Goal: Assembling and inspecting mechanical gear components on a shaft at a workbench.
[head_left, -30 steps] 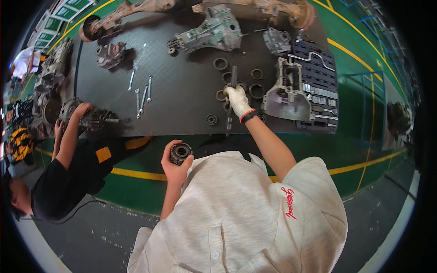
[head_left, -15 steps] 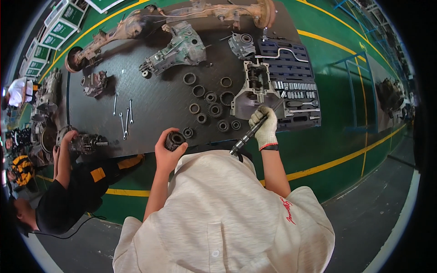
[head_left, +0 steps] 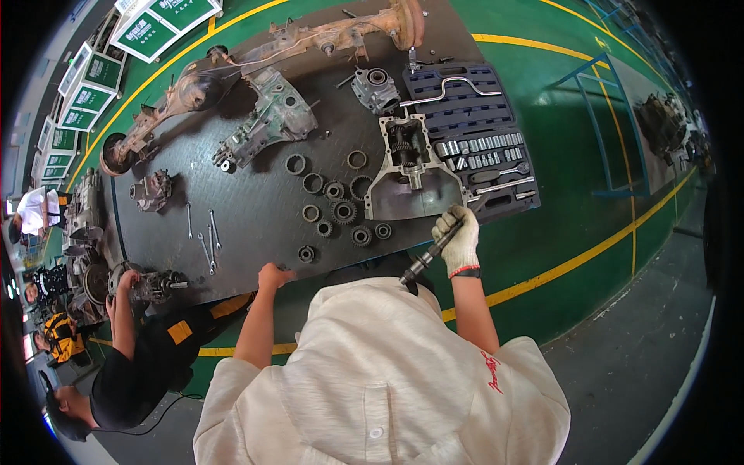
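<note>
a dark metal workbench (head_left: 256, 209) fills the middle of the scene, with a long rusty axle (head_left: 203, 89) across its far side and a dark socket set tray (head_left: 457, 110) at its right end. just left of the tray, near the front edge, lies an uncovered gearbox casing (head_left: 422, 203) with a flared mouth. in front of that mouth, by the bench's near edge, a dark stepped metal shaft (head_left: 428, 258) is held up at a slant, its nearer end pointing down and left, close to a pale shirt (head_left: 372, 364). the shaft looks solid, rigid and fairly heavy for its size; any oil on it would make it slick, and its ridges look hard to damage by hand but could knock the casing. the middle of its length seems the best place to hold it, for balance. the right hand (head_left: 457, 239), in a white knitted glove, is wrapped around the shaft toward its farther end, fingers curled and clenched on it, with the wrist up and the forearm rising almost straight from below. the bare left hand (head_left: 273, 277) is at the bench's front edge, well apart from the shaft, its arm reaching forward; whether its fingers grip anything cannot be told. between the hands, farther in, is a loose cluster of small gears and rings (head_left: 343, 211).
</note>
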Available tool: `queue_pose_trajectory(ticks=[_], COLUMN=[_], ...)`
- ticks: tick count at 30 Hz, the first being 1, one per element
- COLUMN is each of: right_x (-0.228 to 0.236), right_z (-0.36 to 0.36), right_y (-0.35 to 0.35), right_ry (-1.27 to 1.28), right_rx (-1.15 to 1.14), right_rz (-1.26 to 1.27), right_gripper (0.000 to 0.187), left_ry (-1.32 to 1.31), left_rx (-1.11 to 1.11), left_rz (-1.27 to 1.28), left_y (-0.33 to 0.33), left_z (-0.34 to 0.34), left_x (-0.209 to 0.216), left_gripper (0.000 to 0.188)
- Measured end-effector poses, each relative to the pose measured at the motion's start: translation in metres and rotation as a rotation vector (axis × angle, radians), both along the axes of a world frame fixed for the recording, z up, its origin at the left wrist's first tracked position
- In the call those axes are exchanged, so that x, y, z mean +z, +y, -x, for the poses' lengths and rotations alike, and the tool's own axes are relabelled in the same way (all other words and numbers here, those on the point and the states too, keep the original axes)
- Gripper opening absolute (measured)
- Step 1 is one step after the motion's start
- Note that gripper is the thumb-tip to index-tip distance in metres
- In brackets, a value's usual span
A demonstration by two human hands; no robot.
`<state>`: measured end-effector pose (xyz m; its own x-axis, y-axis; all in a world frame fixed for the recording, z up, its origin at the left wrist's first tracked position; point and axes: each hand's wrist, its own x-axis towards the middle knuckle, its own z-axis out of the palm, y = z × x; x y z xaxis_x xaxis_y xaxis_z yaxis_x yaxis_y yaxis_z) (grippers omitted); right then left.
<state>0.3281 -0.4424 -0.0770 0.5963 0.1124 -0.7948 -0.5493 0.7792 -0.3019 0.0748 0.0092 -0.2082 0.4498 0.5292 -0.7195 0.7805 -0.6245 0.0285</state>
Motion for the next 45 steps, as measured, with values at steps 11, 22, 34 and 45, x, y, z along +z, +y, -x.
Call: queue_pose_trajectory(ticks=[11,22,34,45], right_x=[0.009,0.001,-0.003,-0.002], right_z=[0.006,0.018,0.010,0.000], right_y=[-0.031,-0.051,-0.058,-0.066], right_ry=[0.054,0.117,0.152,0.115], right_rx=[-0.060,-0.105,-0.124,-0.063], right_rz=[0.160,0.187,0.158,0.168], right_gripper=[0.019,0.015,0.016,0.017], left_ry=[0.761,1.036,1.022,0.905], left_rx=[-0.437,-0.411,-0.305,-0.237], left_rz=[0.040,0.079,0.112,0.138], left_y=[0.027,0.028,0.034,0.034], left_z=[-0.027,-0.048,-0.036,-0.039], left_x=[-0.112,-0.142,-0.138,-0.114], left_gripper=[0.038,0.044,0.049,0.067])
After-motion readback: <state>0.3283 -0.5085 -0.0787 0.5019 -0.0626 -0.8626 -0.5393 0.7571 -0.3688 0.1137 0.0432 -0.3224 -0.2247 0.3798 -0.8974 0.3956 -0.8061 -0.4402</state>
